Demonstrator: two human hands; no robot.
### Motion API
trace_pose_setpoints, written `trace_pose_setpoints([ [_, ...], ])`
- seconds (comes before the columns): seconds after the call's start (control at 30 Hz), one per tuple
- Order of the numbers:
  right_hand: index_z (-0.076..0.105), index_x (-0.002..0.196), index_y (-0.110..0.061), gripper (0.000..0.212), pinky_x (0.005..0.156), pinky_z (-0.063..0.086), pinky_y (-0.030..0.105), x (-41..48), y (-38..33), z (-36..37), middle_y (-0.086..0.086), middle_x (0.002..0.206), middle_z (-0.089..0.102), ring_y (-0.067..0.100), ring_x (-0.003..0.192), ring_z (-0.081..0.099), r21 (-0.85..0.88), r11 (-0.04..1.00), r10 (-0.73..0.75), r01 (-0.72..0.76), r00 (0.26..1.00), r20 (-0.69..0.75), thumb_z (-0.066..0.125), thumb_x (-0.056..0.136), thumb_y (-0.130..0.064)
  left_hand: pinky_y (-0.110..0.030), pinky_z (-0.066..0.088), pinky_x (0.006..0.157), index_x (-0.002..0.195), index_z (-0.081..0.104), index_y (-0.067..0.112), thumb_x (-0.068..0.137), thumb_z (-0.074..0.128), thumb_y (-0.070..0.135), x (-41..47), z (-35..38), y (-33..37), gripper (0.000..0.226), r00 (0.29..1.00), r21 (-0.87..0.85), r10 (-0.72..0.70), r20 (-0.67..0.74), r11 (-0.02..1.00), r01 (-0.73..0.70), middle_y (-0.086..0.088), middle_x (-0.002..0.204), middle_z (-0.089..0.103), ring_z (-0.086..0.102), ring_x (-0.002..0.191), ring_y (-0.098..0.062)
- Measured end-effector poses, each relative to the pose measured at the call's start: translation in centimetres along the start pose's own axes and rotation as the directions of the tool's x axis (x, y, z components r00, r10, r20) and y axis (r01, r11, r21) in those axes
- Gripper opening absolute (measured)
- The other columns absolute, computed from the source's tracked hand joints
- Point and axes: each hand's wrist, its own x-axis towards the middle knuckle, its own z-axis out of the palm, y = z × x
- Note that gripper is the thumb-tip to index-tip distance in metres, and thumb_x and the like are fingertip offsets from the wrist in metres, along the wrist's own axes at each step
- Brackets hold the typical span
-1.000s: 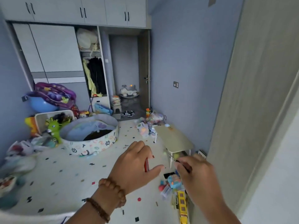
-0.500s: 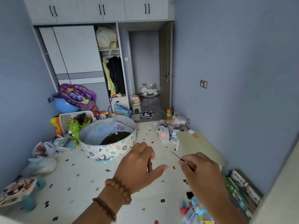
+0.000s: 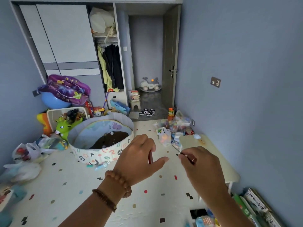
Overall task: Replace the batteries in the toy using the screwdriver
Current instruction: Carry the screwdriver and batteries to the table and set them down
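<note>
My left hand (image 3: 139, 158) is raised in the middle of the view, fingers curled around a thin red object (image 3: 150, 158) that shows only as a narrow edge between thumb and fingers. Close to its right, my right hand (image 3: 203, 167) pinches a slim screwdriver (image 3: 177, 150). Its metal shaft points up and left, and its dark handle is mostly hidden in my fingers. The two hands are apart, above the speckled floor mat (image 3: 82, 185). A blue and colourful toy (image 3: 204, 221) lies at the bottom edge, blurred.
A low cream table (image 3: 213, 154) stands against the right wall, with books (image 3: 255, 208) beside it. A round fabric play bin (image 3: 101, 145), toy bags (image 3: 164, 136) and a basket of toys (image 3: 68, 115) crowd the floor. Behind them are a wardrobe and an open doorway.
The view has swung left and upward, bringing the cream table and the right wall into sight. Both hands keep the same pose and the same grip.
</note>
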Motion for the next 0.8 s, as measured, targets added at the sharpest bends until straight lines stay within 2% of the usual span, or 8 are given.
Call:
trace_pose_setpoints([
  [0.17, 0.077, 0.090, -0.034, 0.005, 0.079, 0.056, 0.028, 9.3, 0.3, 5.9, -0.010, 0.094, 0.059, 0.009, 0.088, 0.063, 0.003, 0.999, 0.040, -0.040, 0.999, -0.027, 0.075, 0.085, -0.035, -0.024, 0.050, 0.064, 0.082, 0.058, 0.024, 0.079, 0.051, 0.072, 8.2, 4.5, -7.2, 0.049, 1.000, -0.038, 0.013, 0.011, 0.999, -0.013, 0.010, 0.081, 0.055, 0.050, 0.073, -0.009],
  [0.37, 0.076, 0.091, -0.031, 0.005, 0.072, 0.053, 0.026, 19.3, 2.0, 11.5, -0.011, 0.081, 0.061, 0.005, 0.073, 0.061, 0.009, 0.993, 0.119, -0.119, 0.992, -0.030, 0.075, 0.086, -0.033, -0.018, 0.044, 0.063, 0.081, 0.058, 0.023, 0.080, 0.054, 0.070, 17.6, 10.3, -14.3, 0.048, 0.996, -0.053, 0.082, 0.033, 0.995, -0.080, 0.009, 0.079, 0.056, 0.049, 0.071, -0.008],
  [0.5, 0.074, 0.089, -0.030, 0.004, 0.070, 0.054, 0.025, 25.4, 4.3, 14.3, -0.012, 0.079, 0.063, 0.004, 0.071, 0.061, 0.022, 0.987, 0.157, -0.157, 0.987, -0.034, 0.074, 0.087, -0.033, -0.007, 0.032, 0.064, 0.082, 0.056, 0.026, 0.080, 0.051, 0.073, 23.2, 14.5, -17.6, 0.047, 0.993, -0.057, 0.077, 0.089, 0.996, -0.072, 0.013, 0.079, 0.052, 0.045, 0.069, -0.007],
  [0.67, 0.073, 0.089, -0.030, 0.005, 0.064, 0.053, 0.020, 34.4, 8.3, 18.3, -0.017, 0.077, 0.063, 0.001, 0.066, 0.060, 0.017, 0.987, 0.158, -0.157, 0.986, -0.058, 0.077, 0.086, -0.032, -0.009, 0.030, 0.062, 0.081, 0.055, 0.023, 0.081, 0.057, 0.067, 30.9, 20.0, -21.2, 0.044, 0.992, -0.052, 0.107, 0.072, 0.993, -0.103, 0.010, 0.078, 0.051, 0.041, 0.069, -0.006],
  [0.8, 0.075, 0.090, -0.028, 0.007, 0.060, 0.045, 0.012, 42.1, 12.1, 21.4, -0.014, 0.078, 0.064, 0.000, 0.062, 0.059, 0.026, 0.987, 0.158, -0.157, 0.986, -0.058, 0.079, 0.085, -0.028, -0.008, 0.030, 0.061, 0.081, 0.055, 0.023, 0.080, 0.057, 0.065, 37.7, 25.2, -23.3, 0.042, 0.990, -0.061, 0.117, 0.078, 0.992, -0.113, 0.008, 0.078, 0.052, 0.042, 0.068, -0.007],
])
